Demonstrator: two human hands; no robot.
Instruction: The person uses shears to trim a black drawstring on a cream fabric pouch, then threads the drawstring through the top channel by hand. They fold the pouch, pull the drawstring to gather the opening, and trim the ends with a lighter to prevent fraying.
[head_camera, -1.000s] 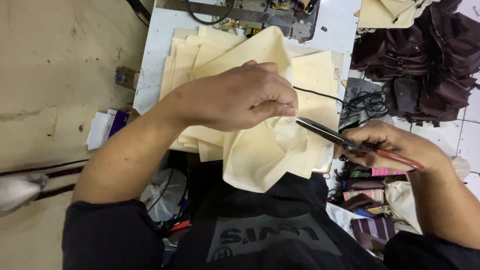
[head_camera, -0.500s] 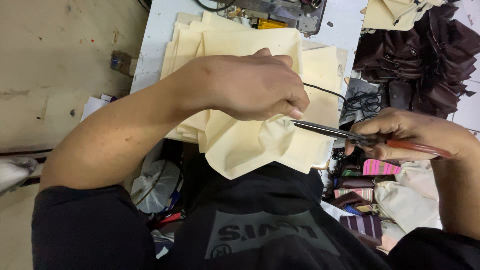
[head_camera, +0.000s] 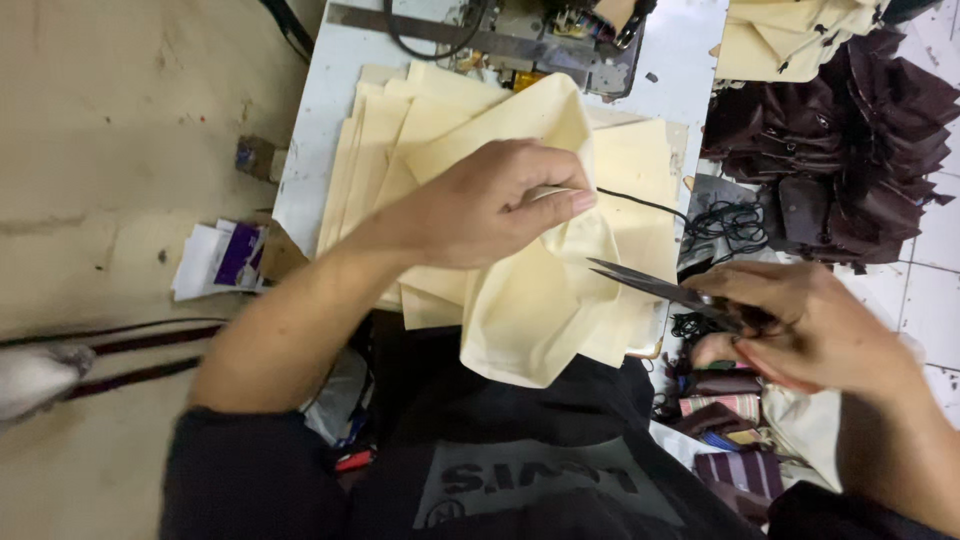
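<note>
- I am gripping a cream fabric piece (head_camera: 530, 300) in my left hand (head_camera: 490, 205), fingers clenched around a bunched fold near its top, so that the rest is hanging down over the near edge of the table (head_camera: 320, 110) toward my dark shirt (head_camera: 520, 440).
- My right hand (head_camera: 800, 325) is closing around the handles of a pair of scissors (head_camera: 660, 287); the blades are pointing left, slightly parted, their tips lying just beside the right edge of the fabric piece.
- Under the piece, a stack of flat cream panels (head_camera: 400, 130) is lying on the white table, fanned out a little at its left edge.
- A thin black cord (head_camera: 645, 203) is running from beside my left thumb across the stack to a tangle of black cord (head_camera: 735, 225) at the right.
- A sewing machine (head_camera: 530, 35) is standing at the far edge of the table.
- A small white and purple package (head_camera: 225, 260) is lying on the floor left of the table, with a little brown block (head_camera: 255, 158) beyond it.
- A heap of dark brown bags (head_camera: 850, 130) is sitting at the upper right, with more cream pieces (head_camera: 790, 40) above it.
- Striped fabric items (head_camera: 730, 420) are lying below my right hand.
</note>
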